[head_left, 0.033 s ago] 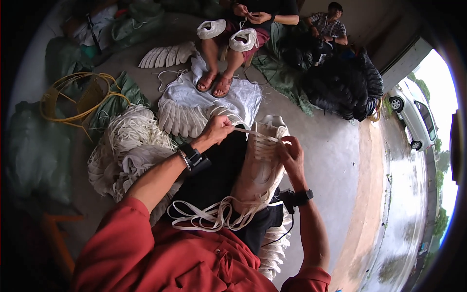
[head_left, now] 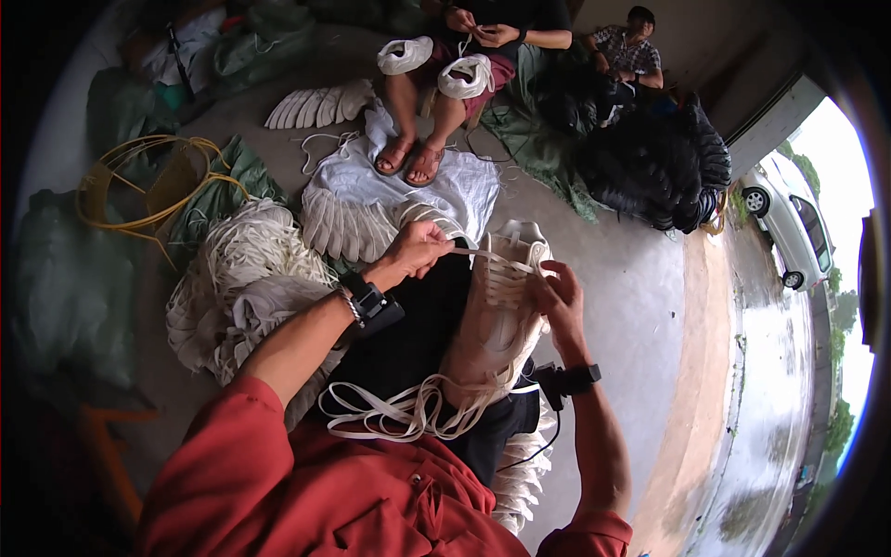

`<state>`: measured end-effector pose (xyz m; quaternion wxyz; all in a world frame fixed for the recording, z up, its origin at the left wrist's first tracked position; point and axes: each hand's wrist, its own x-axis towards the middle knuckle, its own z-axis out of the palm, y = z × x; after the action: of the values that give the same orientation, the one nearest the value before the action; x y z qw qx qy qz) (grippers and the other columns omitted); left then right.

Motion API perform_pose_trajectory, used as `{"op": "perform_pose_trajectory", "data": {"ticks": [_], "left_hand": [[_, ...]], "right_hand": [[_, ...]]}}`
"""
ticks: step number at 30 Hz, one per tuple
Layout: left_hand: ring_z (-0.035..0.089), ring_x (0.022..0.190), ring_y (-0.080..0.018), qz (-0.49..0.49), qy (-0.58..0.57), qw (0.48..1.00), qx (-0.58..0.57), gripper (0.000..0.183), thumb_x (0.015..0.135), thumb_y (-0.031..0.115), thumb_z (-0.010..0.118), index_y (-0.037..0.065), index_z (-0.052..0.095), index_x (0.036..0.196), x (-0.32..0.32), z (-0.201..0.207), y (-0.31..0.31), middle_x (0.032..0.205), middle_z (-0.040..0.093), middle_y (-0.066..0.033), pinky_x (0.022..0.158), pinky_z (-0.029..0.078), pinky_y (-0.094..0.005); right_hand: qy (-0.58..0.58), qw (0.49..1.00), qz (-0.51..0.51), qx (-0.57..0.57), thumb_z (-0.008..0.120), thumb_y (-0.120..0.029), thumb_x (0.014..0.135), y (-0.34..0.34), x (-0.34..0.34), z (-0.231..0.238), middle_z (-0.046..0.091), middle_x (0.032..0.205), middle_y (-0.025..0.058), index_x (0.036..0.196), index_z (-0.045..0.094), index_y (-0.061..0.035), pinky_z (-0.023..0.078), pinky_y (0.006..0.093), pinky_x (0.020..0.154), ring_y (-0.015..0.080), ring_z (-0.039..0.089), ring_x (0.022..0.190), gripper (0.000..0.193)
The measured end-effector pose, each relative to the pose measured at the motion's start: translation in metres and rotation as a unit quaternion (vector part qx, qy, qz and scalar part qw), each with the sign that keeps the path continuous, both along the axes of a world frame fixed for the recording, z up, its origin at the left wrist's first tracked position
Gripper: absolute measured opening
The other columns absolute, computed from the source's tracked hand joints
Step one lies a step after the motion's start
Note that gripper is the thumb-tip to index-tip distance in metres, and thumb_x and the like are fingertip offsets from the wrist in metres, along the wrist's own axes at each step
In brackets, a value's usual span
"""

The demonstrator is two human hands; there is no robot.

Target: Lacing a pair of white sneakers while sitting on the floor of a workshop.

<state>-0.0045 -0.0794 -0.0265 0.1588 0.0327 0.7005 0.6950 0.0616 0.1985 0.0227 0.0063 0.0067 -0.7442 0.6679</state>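
A white sneaker [head_left: 494, 339] rests on my black-trousered lap, its toe toward me and its upper partly laced. My left hand [head_left: 415, 251] is closed in a pinch on a flat white shoelace [head_left: 483, 252], which it draws taut across the top of the lacing, left of the shoe. On the other side, my right hand [head_left: 561, 304] curls its thumb and fingers against the eyelet edge where the lace arrives; the fingertips are partly hidden. More loose white laces [head_left: 394, 408] lie looped over my lap by the toe.
To the left lies a heap of white laces and shoe parts [head_left: 251, 260]. A yellow hoop frame [head_left: 139, 186] stands beyond it. Ahead, a person [head_left: 483, 37] sits by a white cloth [head_left: 450, 190] and rows of white shoe uppers [head_left: 343, 223]. Black bundles [head_left: 650, 167] lie far right.
My left hand has shifted very slightly to the right with the lace. The right fingers have lifted and spread a little at the eyelet edge. The sneaker stays in place.
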Motion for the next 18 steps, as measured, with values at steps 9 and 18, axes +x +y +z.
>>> {"op": "perform_pose_trajectory", "data": {"ticks": [9,18], "left_hand": [[0.062,0.1,-0.0315,0.061,-0.148,0.885,0.437,0.034,0.077,-0.011,0.047,-0.005,0.052,0.11,-0.011,-0.002,-0.08,0.103,0.063,-0.0171,0.086,0.052,-0.0336],[0.061,0.096,-0.0293,0.503,-0.038,0.85,0.154,0.055,0.078,0.005,0.055,0.005,0.039,0.131,-0.013,-0.065,-0.211,0.116,0.055,-0.0179,0.082,0.053,-0.039]], "right_hand": [[0.071,0.953,-0.066,-0.288,0.053,-0.008,0.092,0.177,0.008,0.079,0.051,0.073,-0.0006,0.122,0.049,-0.0009,0.043,0.0226,0.062,0.0084,0.05,0.068,0.031],[0.136,0.934,-0.138,-0.3,0.052,-0.004,0.091,0.303,0.07,0.111,0.059,0.091,0.0057,0.119,0.049,-0.0013,0.048,0.0238,0.065,0.0126,0.057,0.077,0.028]]}}
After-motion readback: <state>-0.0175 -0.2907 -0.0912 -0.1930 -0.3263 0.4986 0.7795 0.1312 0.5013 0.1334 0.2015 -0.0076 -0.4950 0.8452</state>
